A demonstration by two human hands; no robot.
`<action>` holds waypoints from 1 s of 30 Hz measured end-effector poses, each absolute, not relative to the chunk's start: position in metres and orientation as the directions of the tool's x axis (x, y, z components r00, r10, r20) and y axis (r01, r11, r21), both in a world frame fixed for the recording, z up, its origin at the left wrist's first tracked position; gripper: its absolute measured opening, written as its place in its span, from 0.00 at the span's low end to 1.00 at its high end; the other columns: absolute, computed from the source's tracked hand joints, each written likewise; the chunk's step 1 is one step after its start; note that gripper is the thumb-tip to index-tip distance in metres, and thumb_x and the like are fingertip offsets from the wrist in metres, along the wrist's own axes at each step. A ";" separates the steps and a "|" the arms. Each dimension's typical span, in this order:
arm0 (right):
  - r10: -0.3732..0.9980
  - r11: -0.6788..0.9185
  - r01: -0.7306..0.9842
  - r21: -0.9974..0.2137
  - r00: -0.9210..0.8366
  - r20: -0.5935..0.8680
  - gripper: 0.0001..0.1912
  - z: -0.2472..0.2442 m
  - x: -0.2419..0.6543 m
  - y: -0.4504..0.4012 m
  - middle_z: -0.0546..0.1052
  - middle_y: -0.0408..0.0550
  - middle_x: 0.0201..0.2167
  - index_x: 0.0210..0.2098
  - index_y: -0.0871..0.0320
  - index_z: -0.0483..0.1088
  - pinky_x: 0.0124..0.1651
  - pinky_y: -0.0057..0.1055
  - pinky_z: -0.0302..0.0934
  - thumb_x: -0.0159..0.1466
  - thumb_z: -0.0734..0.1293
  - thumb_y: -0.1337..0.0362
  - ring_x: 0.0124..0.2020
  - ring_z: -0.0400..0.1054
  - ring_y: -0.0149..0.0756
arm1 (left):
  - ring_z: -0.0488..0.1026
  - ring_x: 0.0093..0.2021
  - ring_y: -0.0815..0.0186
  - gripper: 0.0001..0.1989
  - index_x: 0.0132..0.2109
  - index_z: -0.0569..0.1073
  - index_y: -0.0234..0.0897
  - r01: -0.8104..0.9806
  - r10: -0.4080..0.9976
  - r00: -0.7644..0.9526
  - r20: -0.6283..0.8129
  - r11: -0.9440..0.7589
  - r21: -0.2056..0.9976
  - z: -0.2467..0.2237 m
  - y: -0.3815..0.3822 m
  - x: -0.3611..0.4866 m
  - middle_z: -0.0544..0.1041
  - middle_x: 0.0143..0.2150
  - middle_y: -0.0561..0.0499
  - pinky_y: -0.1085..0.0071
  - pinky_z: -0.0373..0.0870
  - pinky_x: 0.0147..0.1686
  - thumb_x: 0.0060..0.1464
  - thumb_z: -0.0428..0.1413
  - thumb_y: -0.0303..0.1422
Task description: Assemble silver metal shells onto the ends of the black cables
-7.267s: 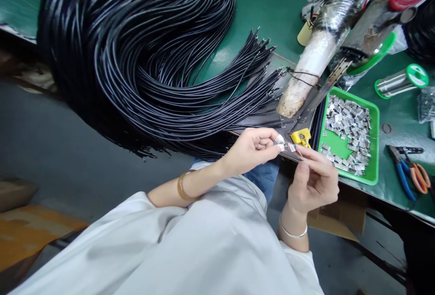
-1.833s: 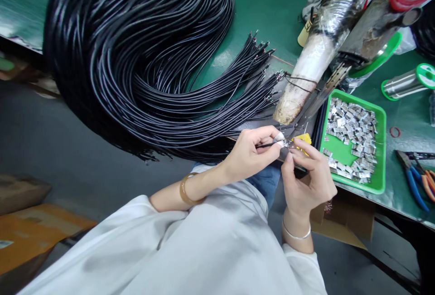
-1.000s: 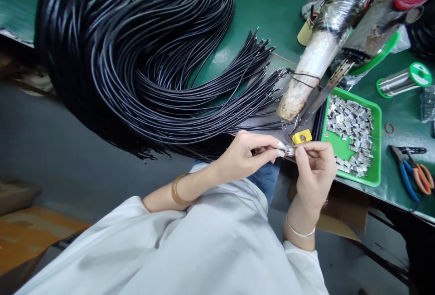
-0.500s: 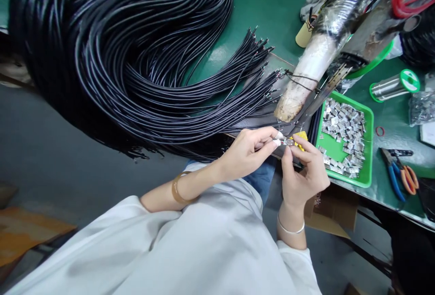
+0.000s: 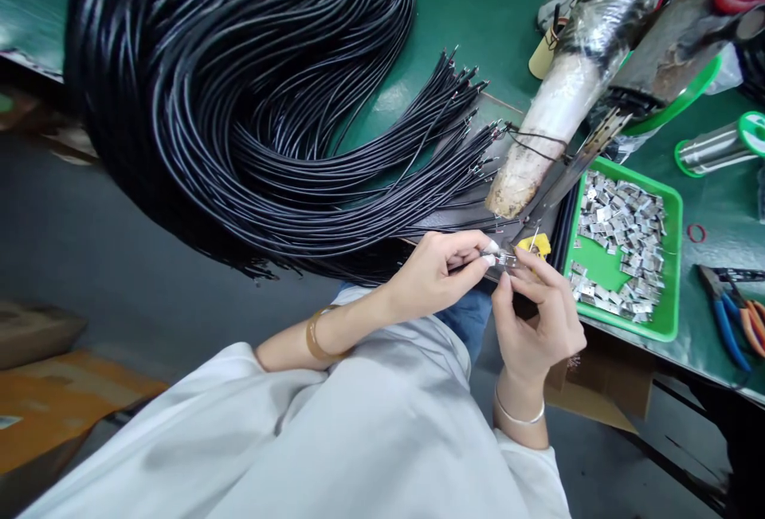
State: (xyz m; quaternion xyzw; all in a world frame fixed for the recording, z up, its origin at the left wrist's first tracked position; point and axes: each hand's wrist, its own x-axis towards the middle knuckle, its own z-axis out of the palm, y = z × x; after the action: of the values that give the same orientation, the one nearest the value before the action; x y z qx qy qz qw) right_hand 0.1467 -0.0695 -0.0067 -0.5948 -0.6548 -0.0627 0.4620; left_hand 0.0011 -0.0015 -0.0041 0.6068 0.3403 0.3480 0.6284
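Between the fingertips of my left hand point(image 5: 442, 268), two of them in white covers, is the end of a black cable, mostly hidden by the fingers. A small shiny metal connector point(image 5: 507, 259) sits at that end, just past the fingertips. My right hand point(image 5: 538, 312) meets it from the other side, index finger at its far end and thumb just below, in a loose pinch. Right behind the hands are a yellow piece point(image 5: 535, 245) and the thin tip of a soldering iron point(image 5: 535, 233), partly hidden.
A large bundle of black cables point(image 5: 239, 128) curves over the green table point(image 5: 454, 1). A wrapped duct point(image 5: 538, 128) hangs above the hands. To the right are a green tray point(image 5: 672, 264) of metal connectors, a solder spool point(image 5: 711, 148), a red ring point(image 5: 696, 233) and pliers point(image 5: 726, 320).
The view has shifted a little, so the table things sit further right. My right thumb has moved slightly down from the connector. My left hand keeps its pinch.
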 end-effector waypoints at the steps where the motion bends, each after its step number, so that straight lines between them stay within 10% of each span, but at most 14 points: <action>1: 0.726 0.282 0.836 -0.471 0.135 0.674 0.11 -0.008 0.148 -0.070 0.83 0.48 0.46 0.37 0.55 0.72 0.44 0.31 0.78 0.59 0.74 0.74 0.42 0.81 0.36 | 0.58 0.24 0.75 0.09 0.41 0.75 0.31 -0.021 0.846 0.532 -0.020 0.037 0.999 -0.004 -0.001 0.001 0.65 0.25 0.56 0.78 0.57 0.24 0.62 0.56 0.34; 10: 0.563 0.222 0.663 -0.715 0.512 0.649 0.01 0.012 0.156 -0.084 0.72 0.37 0.22 0.39 0.56 0.73 0.17 0.25 0.55 0.67 0.69 0.66 0.15 0.65 0.25 | 0.60 0.24 0.74 0.10 0.30 0.76 0.31 0.048 0.795 0.607 0.008 -0.047 0.998 0.002 0.001 -0.006 0.68 0.23 0.55 0.75 0.57 0.25 0.58 0.57 0.30; 18: 0.961 0.080 0.874 -0.480 0.061 0.270 0.04 0.022 0.167 -0.088 0.67 0.34 0.19 0.41 0.54 0.77 0.27 0.23 0.55 0.67 0.70 0.63 0.20 0.62 0.22 | 0.66 0.32 0.66 0.13 0.37 0.78 0.33 0.170 0.669 0.650 0.361 -0.591 0.789 -0.010 -0.004 -0.009 0.76 0.30 0.48 0.68 0.64 0.38 0.66 0.50 0.29; 25: 0.939 0.169 0.789 -0.591 0.054 0.340 0.03 0.022 0.164 -0.082 0.63 0.31 0.17 0.35 0.52 0.76 0.25 0.22 0.54 0.65 0.71 0.67 0.17 0.56 0.20 | 0.64 0.25 0.72 0.09 0.36 0.73 0.32 -0.012 0.696 0.718 0.013 -0.005 1.000 -0.005 -0.007 -0.013 0.70 0.24 0.55 0.75 0.61 0.28 0.64 0.54 0.33; 30: 0.915 0.196 0.768 -0.609 0.080 0.395 0.04 0.015 0.163 -0.083 0.70 0.34 0.21 0.36 0.53 0.77 0.24 0.22 0.55 0.63 0.72 0.69 0.19 0.58 0.21 | 0.64 0.23 0.74 0.12 0.37 0.73 0.31 -0.166 0.620 0.773 -0.134 0.402 0.901 -0.005 -0.003 -0.014 0.69 0.22 0.57 0.76 0.61 0.26 0.59 0.61 0.38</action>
State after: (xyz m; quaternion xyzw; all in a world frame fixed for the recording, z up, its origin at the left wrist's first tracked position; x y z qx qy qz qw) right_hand 0.1632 -0.0832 0.0147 -0.6268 -0.6715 0.0956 0.3836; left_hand -0.0138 -0.0033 -0.0054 0.4893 0.2321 0.2443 0.8044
